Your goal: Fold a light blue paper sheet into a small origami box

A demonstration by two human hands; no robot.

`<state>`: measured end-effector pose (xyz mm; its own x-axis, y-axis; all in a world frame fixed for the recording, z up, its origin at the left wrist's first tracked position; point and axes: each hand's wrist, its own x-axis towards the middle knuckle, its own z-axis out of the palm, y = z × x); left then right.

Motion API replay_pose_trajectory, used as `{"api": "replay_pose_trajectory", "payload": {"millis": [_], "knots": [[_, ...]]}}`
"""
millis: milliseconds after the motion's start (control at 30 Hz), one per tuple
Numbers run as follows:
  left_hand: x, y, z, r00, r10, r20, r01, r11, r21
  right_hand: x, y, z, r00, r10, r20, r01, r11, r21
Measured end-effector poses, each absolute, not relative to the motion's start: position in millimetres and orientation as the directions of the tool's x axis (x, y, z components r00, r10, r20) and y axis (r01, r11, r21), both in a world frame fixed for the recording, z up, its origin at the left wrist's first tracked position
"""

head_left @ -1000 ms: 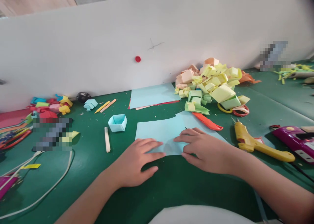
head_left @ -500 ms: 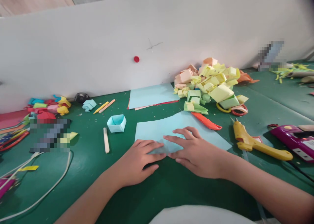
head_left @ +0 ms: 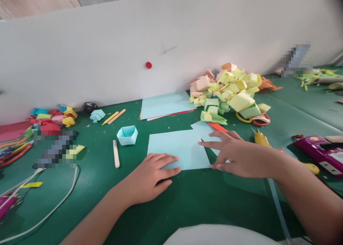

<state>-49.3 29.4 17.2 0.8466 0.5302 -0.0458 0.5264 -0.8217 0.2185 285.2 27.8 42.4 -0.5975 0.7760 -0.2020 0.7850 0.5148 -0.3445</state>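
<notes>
A light-blue sheet of paper (head_left: 174,145) lies on the green tabletop in front of me. Flat on its lower left part rests my left hand (head_left: 158,171), fingers spread. At the sheet's lower right corner is my right hand (head_left: 227,155), its fingers apart and the tips by the paper's edge. Behind that hand a second light-blue sheet (head_left: 202,130) is partly covered. An orange utility knife (head_left: 217,127) lies on it, mostly hidden by my right hand. To the left of the sheet stand a small folded blue paper box (head_left: 127,136) and a whitish stick (head_left: 116,153).
A heap of folded paper pieces (head_left: 233,91) sits at the back right, a stack of coloured sheets (head_left: 167,105) at the wall. On the right are a yellow glue gun (head_left: 261,138) and a purple device (head_left: 321,153). A white cable (head_left: 71,191) curves at the left.
My right hand has slid right along the sheet's near edge to its corner, now covering much of the orange knife and glue gun. My left hand has stayed in place.
</notes>
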Motion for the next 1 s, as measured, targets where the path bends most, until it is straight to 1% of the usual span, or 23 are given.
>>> {"api": "replay_pose_trajectory", "payload": {"millis": [100,200,267,333,467,600,700,833,933,1000], "knots": [[-50,30,16,0.844,0.535,-0.04,0.53,-0.818,0.222,280,29,42,-0.633,0.762,-0.139,0.756,0.57,-0.322],[-49,28,16,0.836,0.548,-0.025,0.54,-0.812,0.221,270,28,39,-0.692,0.719,-0.058,0.701,0.651,-0.292],[-47,27,16,0.832,0.554,-0.029,0.548,-0.812,0.2,261,27,36,-0.728,0.684,-0.042,0.664,0.689,-0.289],[-44,24,17,0.833,0.552,-0.04,0.55,-0.818,0.168,255,24,32,-0.753,0.655,-0.061,0.64,0.709,-0.294],[-40,21,17,0.845,0.532,-0.046,0.534,-0.837,0.122,249,21,28,-0.743,0.661,-0.105,0.659,0.696,-0.285],[-43,24,18,0.84,0.542,-0.027,0.54,-0.83,0.142,251,21,29,-0.73,0.67,-0.135,0.672,0.667,-0.321],[-56,31,23,0.811,0.585,-0.016,0.581,-0.801,0.147,253,22,30,-0.721,0.679,-0.14,0.675,0.642,-0.364],[-89,42,32,0.727,0.684,-0.062,0.684,-0.713,0.157,255,22,29,-0.711,0.687,-0.15,0.677,0.609,-0.413],[-110,46,39,0.695,0.715,-0.077,0.715,-0.676,0.178,256,22,28,-0.707,0.691,-0.147,0.677,0.602,-0.425],[-111,44,43,0.691,0.72,-0.069,0.72,-0.676,0.157,256,23,28,-0.709,0.691,-0.14,0.675,0.608,-0.418]]}}
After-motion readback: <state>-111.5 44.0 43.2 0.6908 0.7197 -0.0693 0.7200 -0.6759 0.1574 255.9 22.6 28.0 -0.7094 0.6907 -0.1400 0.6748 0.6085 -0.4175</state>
